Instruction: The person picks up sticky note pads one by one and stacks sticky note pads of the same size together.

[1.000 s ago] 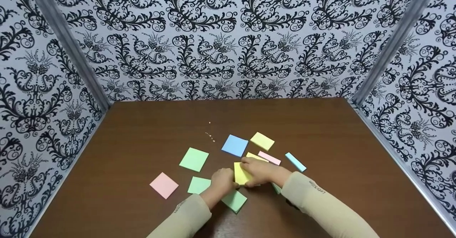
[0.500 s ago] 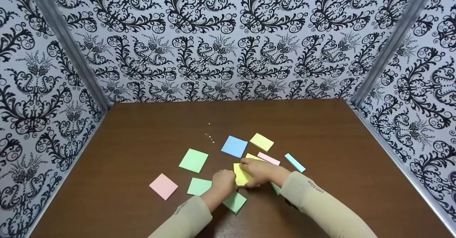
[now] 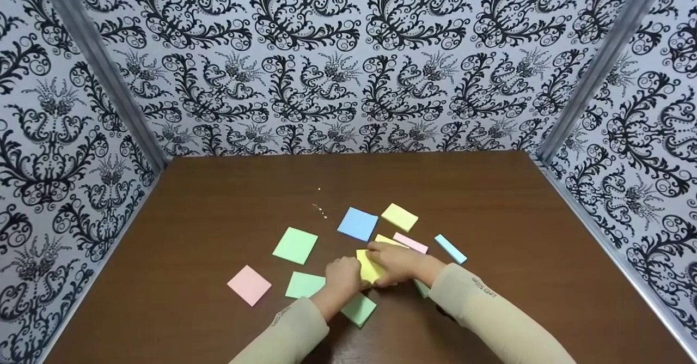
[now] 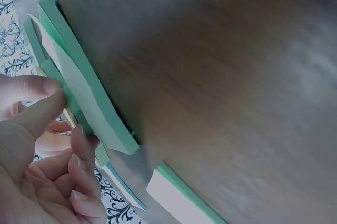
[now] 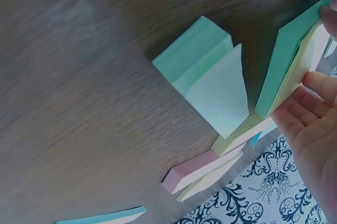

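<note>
In the head view, my left hand (image 3: 343,277) and right hand (image 3: 397,263) meet at a yellow sticky note pad (image 3: 368,266). The right wrist view shows yellow notes (image 5: 301,71) lying against a green sticky note pad (image 5: 284,50), forming a small stack. My right hand (image 5: 316,113) grips that stack from its side. At the opposite edge, my left hand (image 4: 47,145) pinches it between thumb and finger. Another green pad (image 3: 360,309) lies just in front of the left hand. Part of the stack is hidden under my fingers.
Blue (image 3: 358,224), green (image 3: 295,245) and pink (image 3: 249,285) sticky note pads lie around on the brown table (image 3: 218,200). Narrow pink (image 3: 410,242) and blue (image 3: 451,248) pads sit to the right. Small crumbs (image 3: 320,209) dot the table. A patterned wall (image 3: 337,70) stands behind.
My left hand shifts very slightly at the stack's edge. The right hand keeps its grip, and the other pads stay where they were.
</note>
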`<state>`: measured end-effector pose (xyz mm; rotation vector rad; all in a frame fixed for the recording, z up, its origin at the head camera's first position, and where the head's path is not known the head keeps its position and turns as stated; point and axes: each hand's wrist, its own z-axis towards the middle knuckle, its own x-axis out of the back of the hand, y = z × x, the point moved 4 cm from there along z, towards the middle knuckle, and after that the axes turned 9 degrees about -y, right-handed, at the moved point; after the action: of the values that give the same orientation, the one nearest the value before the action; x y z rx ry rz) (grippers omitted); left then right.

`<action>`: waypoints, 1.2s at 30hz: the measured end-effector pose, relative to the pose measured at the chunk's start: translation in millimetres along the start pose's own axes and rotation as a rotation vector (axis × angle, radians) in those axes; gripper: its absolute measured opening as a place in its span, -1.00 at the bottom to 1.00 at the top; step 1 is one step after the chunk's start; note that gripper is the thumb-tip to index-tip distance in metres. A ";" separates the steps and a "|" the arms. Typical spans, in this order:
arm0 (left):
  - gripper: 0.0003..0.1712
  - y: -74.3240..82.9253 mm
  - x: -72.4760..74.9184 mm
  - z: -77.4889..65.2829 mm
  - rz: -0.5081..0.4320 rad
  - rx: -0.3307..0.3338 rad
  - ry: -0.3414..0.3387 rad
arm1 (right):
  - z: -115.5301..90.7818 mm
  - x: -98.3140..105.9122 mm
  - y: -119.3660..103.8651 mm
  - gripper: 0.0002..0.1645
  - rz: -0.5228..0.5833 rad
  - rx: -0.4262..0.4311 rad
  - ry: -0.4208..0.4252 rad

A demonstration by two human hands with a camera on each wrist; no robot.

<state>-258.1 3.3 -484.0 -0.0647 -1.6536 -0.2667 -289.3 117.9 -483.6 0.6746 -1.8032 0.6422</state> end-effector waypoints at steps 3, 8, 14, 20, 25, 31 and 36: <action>-0.59 1.7 1.9 2.8 -0.026 0.029 -0.020 | 0.2 1.8 0.4 -0.18 0.010 -0.004 -0.006; -0.62 5.6 6.2 5.3 -0.023 0.069 -0.018 | 1.8 3.5 1.5 -0.18 0.022 -0.011 -0.015; -0.56 5.3 7.7 10.6 -0.079 0.132 -0.077 | 1.7 4.8 2.4 -0.21 0.008 0.007 0.004; -0.52 5.4 4.6 13.2 -0.108 0.182 -0.174 | 9.5 17.5 2.2 -0.44 -0.014 0.049 0.039; -0.51 7.2 3.3 10.1 -0.095 0.182 -0.190 | 30.0 32.6 14.1 -0.38 0.106 -0.105 0.090; -0.46 9.1 3.8 9.1 -0.093 0.171 -0.211 | 55.6 32.4 29.7 -0.09 0.201 -0.317 0.051; -0.43 9.4 5.7 11.7 -0.072 0.171 -0.196 | 71.0 27.0 36.9 -0.11 0.176 -0.347 0.026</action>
<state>-268.2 14.2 -478.0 0.1013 -1.8698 -0.1770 -368.9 89.8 -483.2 0.2757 -1.9026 0.4338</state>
